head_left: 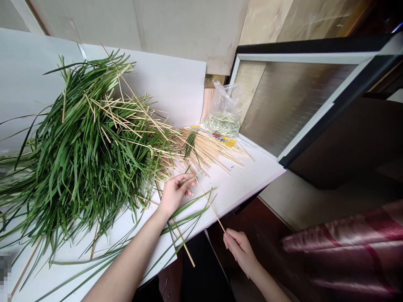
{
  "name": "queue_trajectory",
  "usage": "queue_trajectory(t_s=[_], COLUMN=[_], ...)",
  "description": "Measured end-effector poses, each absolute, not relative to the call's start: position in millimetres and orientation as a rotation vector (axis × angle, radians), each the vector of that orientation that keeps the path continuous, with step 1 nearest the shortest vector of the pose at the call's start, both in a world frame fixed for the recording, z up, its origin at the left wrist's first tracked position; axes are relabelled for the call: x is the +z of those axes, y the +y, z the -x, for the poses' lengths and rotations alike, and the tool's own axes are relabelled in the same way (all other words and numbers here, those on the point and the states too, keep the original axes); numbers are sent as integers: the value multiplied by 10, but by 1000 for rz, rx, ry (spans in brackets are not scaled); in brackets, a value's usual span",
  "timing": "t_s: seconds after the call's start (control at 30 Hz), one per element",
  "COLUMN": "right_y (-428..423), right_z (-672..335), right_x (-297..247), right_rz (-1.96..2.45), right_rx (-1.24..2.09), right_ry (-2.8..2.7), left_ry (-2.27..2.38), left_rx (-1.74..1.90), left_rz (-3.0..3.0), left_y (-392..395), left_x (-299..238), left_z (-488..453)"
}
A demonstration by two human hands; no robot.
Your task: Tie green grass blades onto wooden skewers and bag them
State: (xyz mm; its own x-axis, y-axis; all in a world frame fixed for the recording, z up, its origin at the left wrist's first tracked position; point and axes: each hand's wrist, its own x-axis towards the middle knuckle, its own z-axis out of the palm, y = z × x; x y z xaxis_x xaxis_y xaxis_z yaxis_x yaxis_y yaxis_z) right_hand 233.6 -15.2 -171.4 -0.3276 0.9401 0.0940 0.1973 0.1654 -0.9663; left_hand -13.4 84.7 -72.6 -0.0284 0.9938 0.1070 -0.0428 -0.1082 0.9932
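My right hand (241, 249) is closed in a pinch on the near end of a thin bamboo skewer (209, 203), just off the table's front edge. The skewer runs up and left toward my left hand (174, 193), whose fingers pinch a green leaf blade (192, 179) against the skewer's far part. A big heap of long green leaves (82, 151) covers the left of the white table (245, 184). A bundle of loose bamboo skewers (208, 149) lies just beyond my left hand.
A clear plastic bag (225, 111) with pale contents stands at the back by a yellow packet (223, 139). A metal-framed panel (302, 100) leans at the right. A pink striped cloth (346, 247) is at lower right. Loose leaves trail over the table's front edge.
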Motion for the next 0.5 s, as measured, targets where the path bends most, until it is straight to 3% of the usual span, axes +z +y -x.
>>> queue_trajectory(t_s=[0.5], right_y=[-156], right_z=[-2335], right_x=[-1723], right_rz=[1101], right_rx=[1219], right_ry=[-1681], left_ry=[1199], left_rx=[1330], left_rz=[-1330], left_y=[848], left_x=[-744], left_z=[153])
